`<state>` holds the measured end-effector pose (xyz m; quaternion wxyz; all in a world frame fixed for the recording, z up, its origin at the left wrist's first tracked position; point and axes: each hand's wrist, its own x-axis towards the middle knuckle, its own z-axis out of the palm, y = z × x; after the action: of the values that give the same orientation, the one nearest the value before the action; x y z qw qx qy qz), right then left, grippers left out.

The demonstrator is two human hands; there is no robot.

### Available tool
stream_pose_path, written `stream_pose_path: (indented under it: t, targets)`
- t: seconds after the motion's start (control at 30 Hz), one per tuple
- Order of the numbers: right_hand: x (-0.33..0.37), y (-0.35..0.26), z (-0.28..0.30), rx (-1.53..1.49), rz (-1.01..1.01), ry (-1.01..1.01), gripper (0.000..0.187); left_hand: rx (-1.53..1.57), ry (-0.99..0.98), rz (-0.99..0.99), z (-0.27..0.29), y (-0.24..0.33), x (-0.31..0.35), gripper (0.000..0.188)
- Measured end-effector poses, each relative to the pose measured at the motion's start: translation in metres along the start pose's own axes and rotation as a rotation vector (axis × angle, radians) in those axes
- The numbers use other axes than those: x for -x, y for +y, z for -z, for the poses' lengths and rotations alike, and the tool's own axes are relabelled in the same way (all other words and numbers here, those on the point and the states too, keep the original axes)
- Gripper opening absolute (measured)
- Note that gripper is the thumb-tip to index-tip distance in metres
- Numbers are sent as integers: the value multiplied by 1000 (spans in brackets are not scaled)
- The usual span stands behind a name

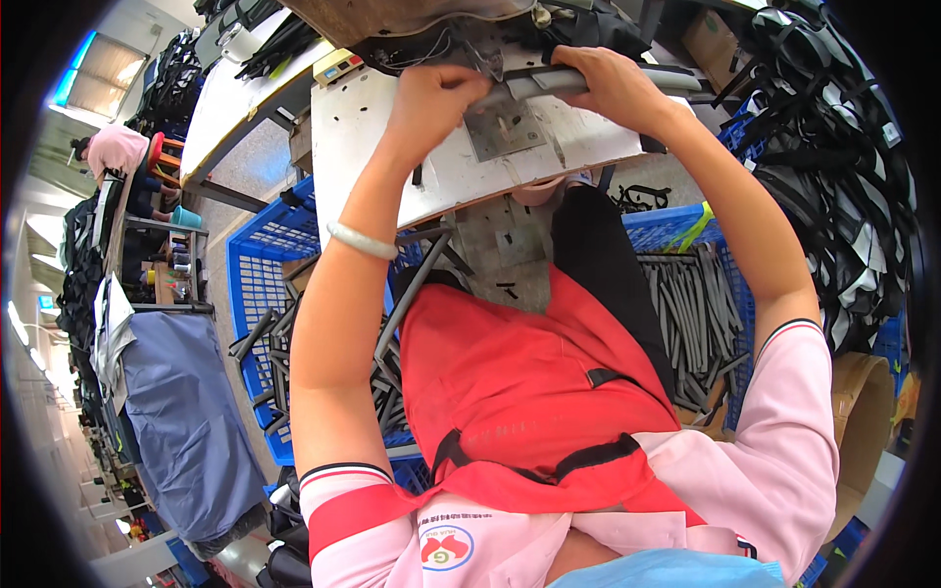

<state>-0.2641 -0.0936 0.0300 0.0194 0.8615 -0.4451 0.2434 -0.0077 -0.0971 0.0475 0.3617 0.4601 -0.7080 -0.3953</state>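
A grey padded tube (544, 82) with a black band lies across the far part of the white worktable (392, 118). My right hand (610, 86) is closed around it from above, and more of its grey length shows beyond my wrist. My left hand (439, 103) is closed in a pinch by the tube's left end, right under the sewing machine's needle area (487, 61). What its fingertips hold is too small to make out. Below the tube, a metal plate (505, 132) is set into the tabletop.
Blue crates filled with grey tubes stand left (257, 284) and right (691, 220) of my legs. Black straps (828, 147) hang in a thick mass at the right. A small box (338, 67) sits on the table's far left. Another person (120, 152) sits at far left.
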Motion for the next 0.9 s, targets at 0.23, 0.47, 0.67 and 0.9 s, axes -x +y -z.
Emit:
stream_pose_path:
  t: [0.23,0.47,0.67,0.9]
  targets:
    - [22,-2,29,-89,-242,74,32,3,207,-16,32,-16,12,23]
    - [69,-179,-15,127,685,92,15,-200,-154,-185,-41,23,38,26]
    - [57,-141,-11,103,421,-26,17,101,-348,2,-46,11,57,38]
    - [74,-77,57,-52,2,-175,39,342,-583,228,2,16,103,33]
